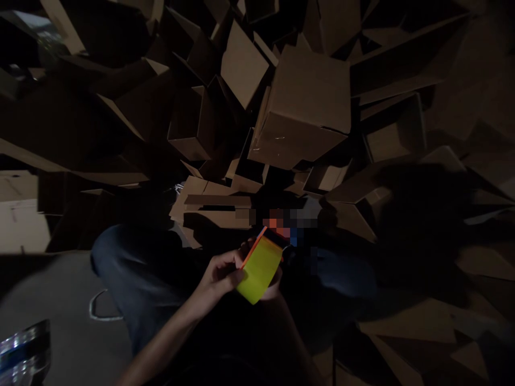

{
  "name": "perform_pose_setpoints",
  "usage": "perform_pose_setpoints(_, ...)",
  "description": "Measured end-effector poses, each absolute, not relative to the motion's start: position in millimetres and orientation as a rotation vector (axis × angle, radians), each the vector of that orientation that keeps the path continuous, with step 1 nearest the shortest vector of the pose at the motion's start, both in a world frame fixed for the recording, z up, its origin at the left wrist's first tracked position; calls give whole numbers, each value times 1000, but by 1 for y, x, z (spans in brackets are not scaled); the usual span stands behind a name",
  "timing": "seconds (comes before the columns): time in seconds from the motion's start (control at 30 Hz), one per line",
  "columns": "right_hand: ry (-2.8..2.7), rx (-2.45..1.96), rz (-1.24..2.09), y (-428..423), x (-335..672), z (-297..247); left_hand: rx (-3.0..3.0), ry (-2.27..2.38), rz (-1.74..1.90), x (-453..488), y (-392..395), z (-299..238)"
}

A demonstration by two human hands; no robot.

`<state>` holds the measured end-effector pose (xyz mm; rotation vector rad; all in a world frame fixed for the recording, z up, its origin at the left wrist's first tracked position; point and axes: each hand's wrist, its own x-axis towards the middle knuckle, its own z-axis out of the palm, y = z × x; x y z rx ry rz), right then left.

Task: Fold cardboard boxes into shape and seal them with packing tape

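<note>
A bright yellow paper pad [261, 271] with an orange edge and a dark strip at its far end is held tilted in front of my lap. My left hand [222, 274] grips its left side, the thumb at the near left corner and the other fingers curled along the orange edge. Behind and under the pad, my right hand [274, 287] supports it from the right; its fingers are mostly hidden by the pad and the dark. Just beyond the pad is a blurred patch of orange and blue that I cannot make out.
Cardboard boxes are heaped ahead and to both sides, with one large closed box [308, 102] ahead. Flattened cardboard [217, 214] lies before my bent legs [137, 268]. A clear plastic bottle [26, 351] is at the lower left, on the grey floor [72, 300]. The light is dim.
</note>
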<state>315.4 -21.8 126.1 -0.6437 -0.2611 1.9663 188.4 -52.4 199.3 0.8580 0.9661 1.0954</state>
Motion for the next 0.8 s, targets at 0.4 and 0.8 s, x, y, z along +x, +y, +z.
perform_pose_setpoints(0.4,-301,-816,1983,-13,322,118,862,1051,1087,188,-48,200)
perform_pose_setpoints(0.8,-258,-768,2015,-9,315,132,861,1051,1089,187,-48,196)
